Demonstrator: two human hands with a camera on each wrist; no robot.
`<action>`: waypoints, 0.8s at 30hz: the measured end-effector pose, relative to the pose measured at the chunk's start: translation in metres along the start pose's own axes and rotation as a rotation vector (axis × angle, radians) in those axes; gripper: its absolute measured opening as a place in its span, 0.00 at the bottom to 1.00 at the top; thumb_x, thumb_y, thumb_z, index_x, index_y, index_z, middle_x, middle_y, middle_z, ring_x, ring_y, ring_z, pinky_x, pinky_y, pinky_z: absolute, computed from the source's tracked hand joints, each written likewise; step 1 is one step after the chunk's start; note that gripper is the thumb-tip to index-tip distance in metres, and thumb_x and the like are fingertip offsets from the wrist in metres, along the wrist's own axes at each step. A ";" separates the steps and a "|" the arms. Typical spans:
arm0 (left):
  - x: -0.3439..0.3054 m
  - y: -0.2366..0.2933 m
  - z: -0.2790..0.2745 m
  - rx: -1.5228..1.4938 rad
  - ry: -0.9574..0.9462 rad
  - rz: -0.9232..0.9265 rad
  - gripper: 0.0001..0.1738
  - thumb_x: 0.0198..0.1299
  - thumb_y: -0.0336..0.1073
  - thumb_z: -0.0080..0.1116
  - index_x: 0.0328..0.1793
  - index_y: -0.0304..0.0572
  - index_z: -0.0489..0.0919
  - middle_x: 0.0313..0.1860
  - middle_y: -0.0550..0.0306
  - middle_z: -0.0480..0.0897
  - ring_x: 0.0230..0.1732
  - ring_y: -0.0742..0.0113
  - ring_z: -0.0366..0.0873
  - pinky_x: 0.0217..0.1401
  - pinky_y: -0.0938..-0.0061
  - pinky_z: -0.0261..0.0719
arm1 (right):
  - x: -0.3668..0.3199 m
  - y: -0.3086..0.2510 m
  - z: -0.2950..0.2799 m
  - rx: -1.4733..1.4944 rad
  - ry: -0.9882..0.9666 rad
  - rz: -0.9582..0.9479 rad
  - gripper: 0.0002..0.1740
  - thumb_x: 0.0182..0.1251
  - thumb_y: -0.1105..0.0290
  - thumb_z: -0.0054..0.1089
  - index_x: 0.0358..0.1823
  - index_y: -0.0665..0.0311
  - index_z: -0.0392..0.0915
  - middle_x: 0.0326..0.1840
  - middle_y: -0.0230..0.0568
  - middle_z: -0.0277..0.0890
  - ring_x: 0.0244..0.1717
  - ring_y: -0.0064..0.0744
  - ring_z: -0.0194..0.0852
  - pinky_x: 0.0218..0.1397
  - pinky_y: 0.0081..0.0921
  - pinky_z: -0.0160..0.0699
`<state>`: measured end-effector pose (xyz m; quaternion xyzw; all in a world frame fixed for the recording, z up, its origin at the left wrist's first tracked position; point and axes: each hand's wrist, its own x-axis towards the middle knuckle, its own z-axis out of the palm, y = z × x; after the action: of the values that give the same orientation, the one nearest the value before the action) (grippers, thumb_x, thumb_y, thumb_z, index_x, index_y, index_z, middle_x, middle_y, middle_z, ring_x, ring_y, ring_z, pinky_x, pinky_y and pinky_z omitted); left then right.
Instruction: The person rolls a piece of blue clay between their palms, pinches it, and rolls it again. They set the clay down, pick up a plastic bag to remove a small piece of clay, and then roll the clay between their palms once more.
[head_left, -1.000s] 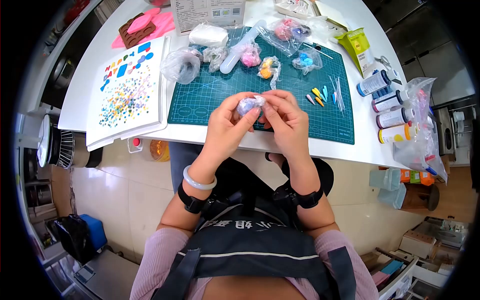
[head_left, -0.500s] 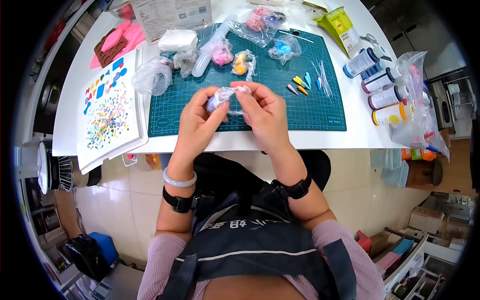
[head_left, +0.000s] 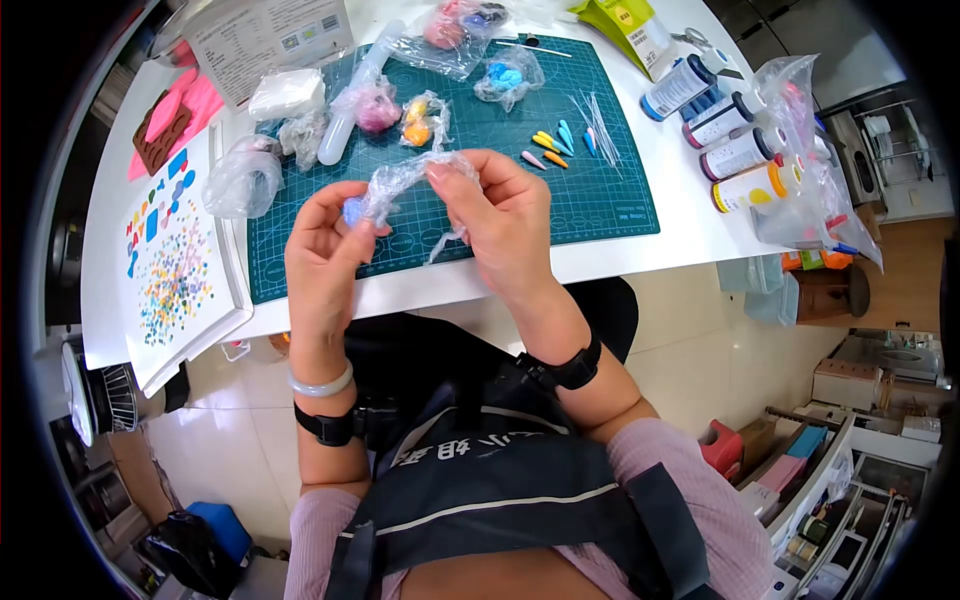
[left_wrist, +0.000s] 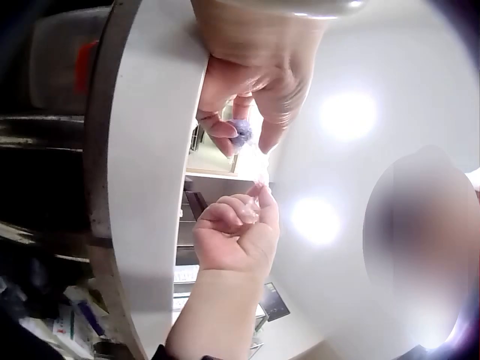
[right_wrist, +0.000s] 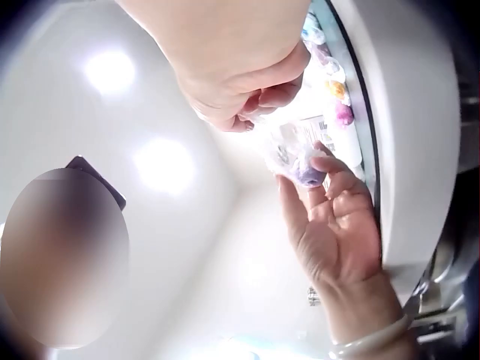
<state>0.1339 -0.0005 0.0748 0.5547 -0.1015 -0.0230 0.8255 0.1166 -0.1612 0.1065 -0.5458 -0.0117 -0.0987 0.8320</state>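
Over the front of the green cutting mat [head_left: 300,270], my left hand [head_left: 325,245] pinches a lavender lump of modelling clay [left_wrist: 240,133] between its fingertips and thumb. Clear plastic wrap [head_left: 400,180] trails from the lump, stretched across to my right hand [head_left: 500,215]. Thumb and fingers of the right hand pinch the wrap, and a loose twisted end hangs below. In the right wrist view, the lump's purple underside shows bare. Behind the hands lie wrapped orange clay [head_left: 420,122], pink clay [head_left: 376,107] and blue clay [head_left: 505,76].
A clear rolling pin [head_left: 350,105] lies across the mat. On the right are small colored cone-shaped pieces [head_left: 552,145], thin wires [head_left: 600,135] and several bottles [head_left: 740,190]. To the left, a white board [head_left: 170,330] carries colorful dots and letters. A plastic-wrapped bundle [head_left: 243,180] sits beside it.
The hands have moved apart, drawing the plastic wrap out from the lavender clay, which was bundled between them. The head view has shifted to the right.
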 end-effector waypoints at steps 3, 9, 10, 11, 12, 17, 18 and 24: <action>0.002 -0.001 -0.009 -0.196 0.000 -0.047 0.15 0.61 0.27 0.53 0.54 0.32 0.70 0.44 0.51 0.76 0.37 0.74 0.74 0.39 0.84 0.72 | -0.005 -0.001 0.000 -0.099 0.021 -0.010 0.05 0.58 0.73 0.62 0.32 0.69 0.78 0.22 0.23 0.71 0.22 0.07 0.59 0.22 0.09 0.56; 0.006 -0.003 -0.016 -0.507 0.099 -0.007 0.14 0.59 0.22 0.52 0.52 0.33 0.70 0.56 0.43 0.73 0.49 0.66 0.76 0.52 0.76 0.76 | -0.014 0.002 -0.020 -0.779 -0.208 -0.150 0.11 0.51 0.69 0.63 0.33 0.66 0.75 0.23 0.37 0.71 0.23 0.30 0.71 0.27 0.23 0.70; 0.004 -0.004 -0.013 -0.509 0.100 -0.008 0.14 0.59 0.22 0.52 0.52 0.33 0.70 0.56 0.43 0.73 0.49 0.66 0.76 0.52 0.76 0.76 | -0.013 0.002 -0.018 -0.781 -0.208 -0.149 0.11 0.51 0.69 0.63 0.33 0.66 0.75 0.23 0.37 0.71 0.23 0.30 0.71 0.27 0.23 0.70; 0.002 -0.005 -0.009 -0.348 0.074 0.021 0.16 0.58 0.20 0.52 0.53 0.33 0.70 0.56 0.45 0.73 0.51 0.66 0.75 0.53 0.76 0.74 | -0.010 0.003 -0.013 -0.808 -0.141 -0.336 0.13 0.51 0.67 0.64 0.36 0.66 0.75 0.26 0.40 0.72 0.27 0.36 0.72 0.31 0.27 0.71; 0.000 -0.006 -0.007 -0.187 0.047 0.048 0.18 0.56 0.19 0.53 0.54 0.33 0.70 0.55 0.47 0.73 0.52 0.67 0.74 0.54 0.77 0.73 | -0.008 0.005 -0.007 -0.830 -0.071 -0.523 0.16 0.51 0.65 0.64 0.39 0.67 0.75 0.29 0.43 0.73 0.31 0.43 0.73 0.35 0.31 0.72; -0.003 -0.003 -0.004 -0.142 -0.124 0.041 0.22 0.54 0.16 0.54 0.57 0.32 0.69 0.55 0.49 0.73 0.54 0.68 0.73 0.57 0.75 0.70 | -0.002 0.014 0.003 -0.827 -0.176 -0.401 0.19 0.56 0.68 0.64 0.47 0.69 0.76 0.32 0.40 0.75 0.32 0.31 0.73 0.34 0.22 0.71; -0.004 -0.002 -0.004 -0.138 -0.103 0.042 0.22 0.54 0.17 0.54 0.57 0.31 0.69 0.55 0.48 0.73 0.54 0.68 0.73 0.57 0.75 0.70 | -0.003 0.015 0.004 -0.773 -0.170 -0.271 0.17 0.56 0.68 0.64 0.45 0.70 0.77 0.31 0.39 0.75 0.30 0.28 0.72 0.32 0.20 0.70; -0.004 -0.002 0.002 -0.141 0.018 0.014 0.20 0.60 0.23 0.52 0.60 0.29 0.67 0.54 0.46 0.75 0.54 0.67 0.73 0.57 0.74 0.71 | 0.000 0.015 0.000 -0.634 -0.106 -0.140 0.11 0.55 0.68 0.66 0.33 0.71 0.81 0.23 0.35 0.76 0.21 0.18 0.67 0.25 0.17 0.65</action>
<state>0.1303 -0.0024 0.0727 0.4945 -0.0963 -0.0194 0.8636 0.1188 -0.1557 0.0926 -0.7800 -0.0609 -0.1259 0.6099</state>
